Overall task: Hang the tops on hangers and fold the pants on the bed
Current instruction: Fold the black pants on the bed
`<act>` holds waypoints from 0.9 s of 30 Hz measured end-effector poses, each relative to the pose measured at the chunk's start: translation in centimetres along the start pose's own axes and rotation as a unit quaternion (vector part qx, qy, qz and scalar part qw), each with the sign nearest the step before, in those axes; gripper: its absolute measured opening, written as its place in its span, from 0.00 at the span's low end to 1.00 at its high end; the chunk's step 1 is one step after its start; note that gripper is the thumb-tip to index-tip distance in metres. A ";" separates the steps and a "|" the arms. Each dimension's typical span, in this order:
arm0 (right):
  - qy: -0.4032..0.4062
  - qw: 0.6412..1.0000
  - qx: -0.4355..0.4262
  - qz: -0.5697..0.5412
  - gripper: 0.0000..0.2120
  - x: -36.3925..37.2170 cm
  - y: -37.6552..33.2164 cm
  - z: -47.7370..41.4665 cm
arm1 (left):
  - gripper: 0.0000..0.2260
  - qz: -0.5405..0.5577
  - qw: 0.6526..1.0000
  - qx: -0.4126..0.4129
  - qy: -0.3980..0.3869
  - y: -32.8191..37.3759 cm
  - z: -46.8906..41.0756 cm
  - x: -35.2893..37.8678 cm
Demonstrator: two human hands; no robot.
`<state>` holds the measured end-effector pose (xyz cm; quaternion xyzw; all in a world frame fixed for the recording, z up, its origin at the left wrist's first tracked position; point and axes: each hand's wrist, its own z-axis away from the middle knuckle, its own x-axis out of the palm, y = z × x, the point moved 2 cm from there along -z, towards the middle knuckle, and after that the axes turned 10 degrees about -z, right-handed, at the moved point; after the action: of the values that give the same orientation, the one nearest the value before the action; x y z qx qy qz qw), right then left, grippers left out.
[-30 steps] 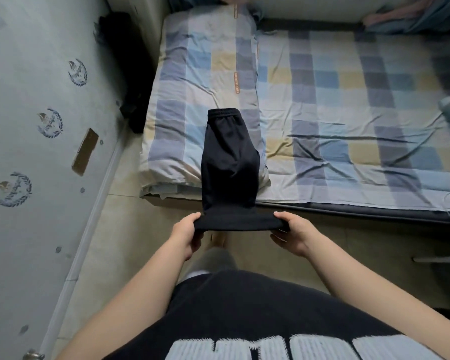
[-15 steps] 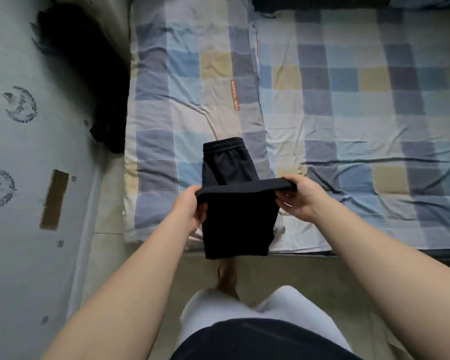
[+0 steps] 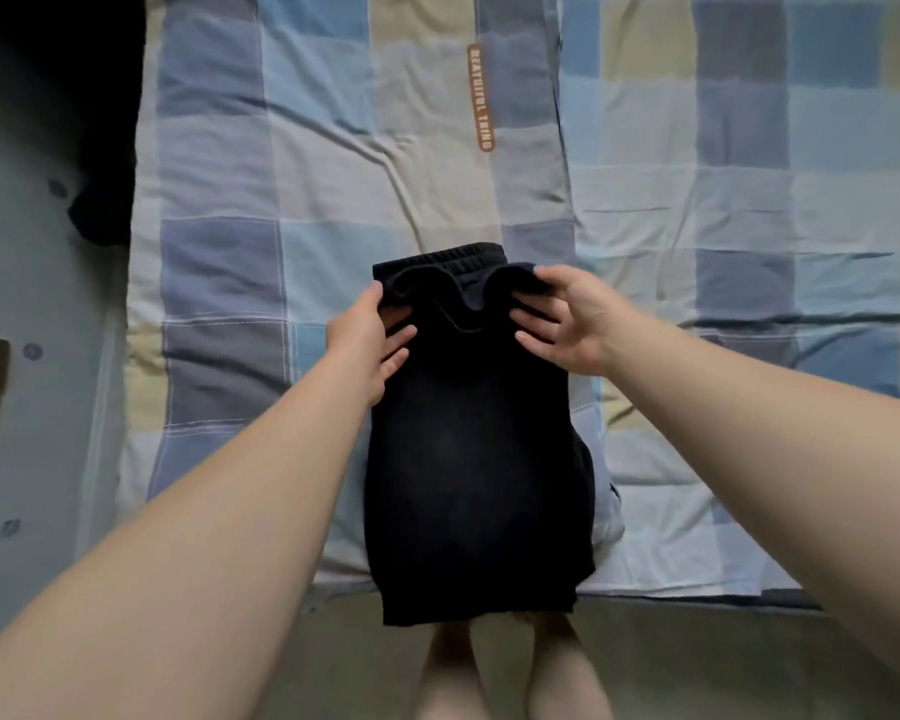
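Black pants (image 3: 474, 449) lie folded over on the near edge of the bed (image 3: 333, 189), with the fold hanging a little past the mattress edge. Their elastic waistband shows at the far end. My left hand (image 3: 372, 337) pinches the left corner of the folded-over leg end, thumb on top and fingers beneath. My right hand (image 3: 562, 317) holds the right corner the same way. Both corners sit just short of the waistband. No tops or hangers are in view.
A blue, grey and beige checked cover with an orange label (image 3: 481, 96) spreads over the bed. A dark garment (image 3: 102, 163) hangs in the gap at the bed's left. A patterned wall (image 3: 27, 356) stands on the left. My bare feet (image 3: 510, 672) are on the floor.
Both hands carried the pants' lower end from over the floor up across the garment to the waistband, doubling the pants over. The camera moved closer over the bed.
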<state>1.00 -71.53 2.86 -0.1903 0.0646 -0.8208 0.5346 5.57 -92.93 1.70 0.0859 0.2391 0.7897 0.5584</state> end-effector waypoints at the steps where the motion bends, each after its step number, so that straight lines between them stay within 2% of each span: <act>1: -0.010 1.000 0.006 0.014 0.13 -0.7 0.5 -0.9 | 0.16 -0.019 1.000 0.012 -0.017 -0.9 -0.6 0.4; 3: -0.026 0.999 0.024 0.028 0.16 -2.4 1.8 -2.0 | 0.14 -0.051 0.998 0.033 -0.019 -2.8 -1.1 0.9; 6: -0.031 0.997 0.041 0.049 0.17 -5.3 4.2 -2.2 | 0.08 -0.091 0.993 0.068 0.030 -6.3 -0.4 0.9; 9: 0.022 0.996 0.030 0.083 0.16 -8.9 7.0 -1.2 | 0.07 -0.147 0.981 0.110 0.064 -10.5 1.3 -0.1; 13: 0.117 0.983 -0.010 0.137 0.07 -13.5 11.3 0.8 | 0.06 -0.226 0.956 0.130 0.135 -16.2 4.0 -2.4; 15: 0.153 0.971 -0.036 0.180 0.11 -15.2 13.4 1.6 | 0.10 -0.271 0.936 0.123 0.185 -19.1 5.1 -3.6; 18: 0.149 0.955 -0.059 0.248 0.25 -16.9 16.4 2.2 | 0.22 -0.332 0.902 0.092 0.259 -22.8 6.0 -5.3; 21: 0.111 0.942 -0.072 0.308 0.35 -17.7 18.4 2.4 | 0.33 -0.347 0.905 0.069 0.235 -25.4 6.1 -6.1; 24: 0.128 0.935 -0.072 0.323 0.41 -17.9 18.8 2.1 | 0.34 -0.334 0.927 0.042 0.167 -26.7 5.7 -6.3; 27: 0.126 0.959 0.030 0.253 0.43 -18.2 18.9 2.1 | 0.32 -0.288 0.954 0.005 0.081 -26.4 4.6 -6.9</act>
<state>24.39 -62.84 -5.50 -0.0469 0.1532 -0.6778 0.7176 32.14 -91.08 -5.87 -0.0484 0.3019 0.5985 0.7405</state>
